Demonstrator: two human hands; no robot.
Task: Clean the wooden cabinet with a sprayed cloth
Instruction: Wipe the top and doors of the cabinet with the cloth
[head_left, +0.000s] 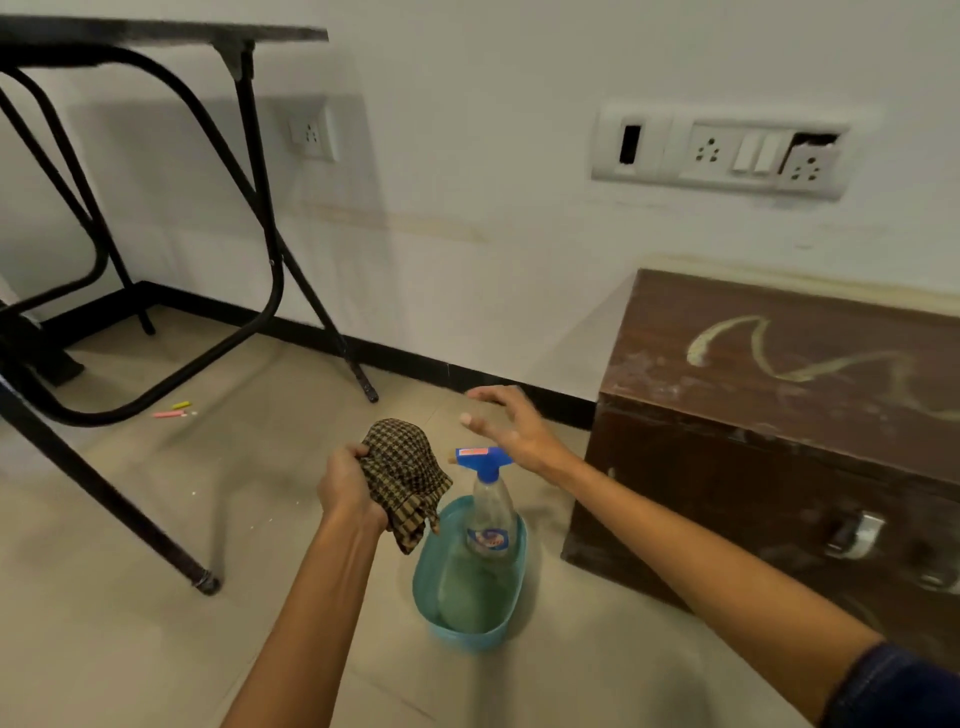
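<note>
A dark brown wooden cabinet (789, 415) stands on the floor at the right, against the wall, with pale chalky scrawl and dust on its top. My left hand (345, 486) grips a bunched brown checked cloth (402, 475) just left of a clear spray bottle (488, 512) with a blue trigger head. The bottle stands upright in a teal plastic tub (511, 613) on the floor. My right hand (506, 421) hovers open just above and behind the bottle's head, fingers spread, touching nothing.
A black metal folding table (249, 171) stands at the left, its legs reaching to the floor in front of me. Small pink and yellow pieces (174, 410) lie under it. Socket plates (722, 150) are on the white wall. Beige tiled floor surrounds the tub.
</note>
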